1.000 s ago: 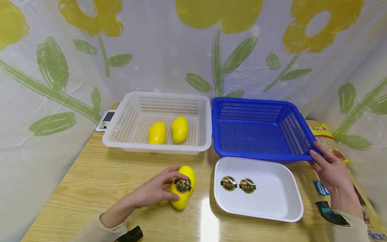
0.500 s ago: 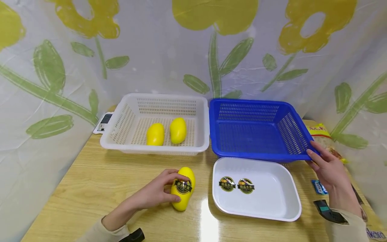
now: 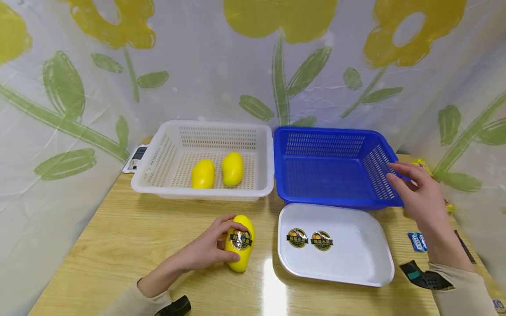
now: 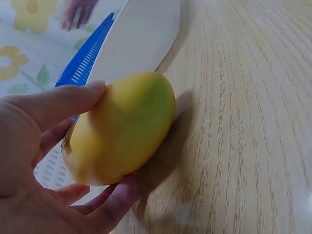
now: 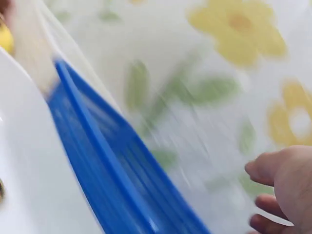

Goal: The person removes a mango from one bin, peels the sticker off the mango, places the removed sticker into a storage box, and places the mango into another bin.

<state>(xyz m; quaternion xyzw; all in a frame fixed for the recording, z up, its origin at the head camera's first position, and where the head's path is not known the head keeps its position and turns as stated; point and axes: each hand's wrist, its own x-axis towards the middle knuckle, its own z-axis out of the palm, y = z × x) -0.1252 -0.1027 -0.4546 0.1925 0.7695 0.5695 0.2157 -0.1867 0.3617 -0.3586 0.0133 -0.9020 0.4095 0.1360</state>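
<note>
The left hand grips a yellow mango that rests on the wooden table, thumb on the near side and fingers curled over the top; a round dark sticker on the fruit faces up between the fingertips. The left wrist view shows the same hold from below, thumb and fingers wrapped round the mango with its lower end on the table.

Just to the right of that hand lies a white tray, with two more round stickers side by side on its floor. Past the tray, the right hand hangs with fingers spread and loosely bent, holding nothing, over the right rim of a blue basket. Whether the fingertips touch the rim cannot be told; the right wrist view is blurred and seems to show the hand apart from the basket's edge. To the right of that wrist, a small blue packet lies on the table, and beyond the hand a yellow snack bag peeks out.

Beyond the left hand stands a white basket, touching the blue one, with two more yellow mangoes side by side inside. Left of it, a small digital scale lies at the table's far edge against a flower-printed sheet.
</note>
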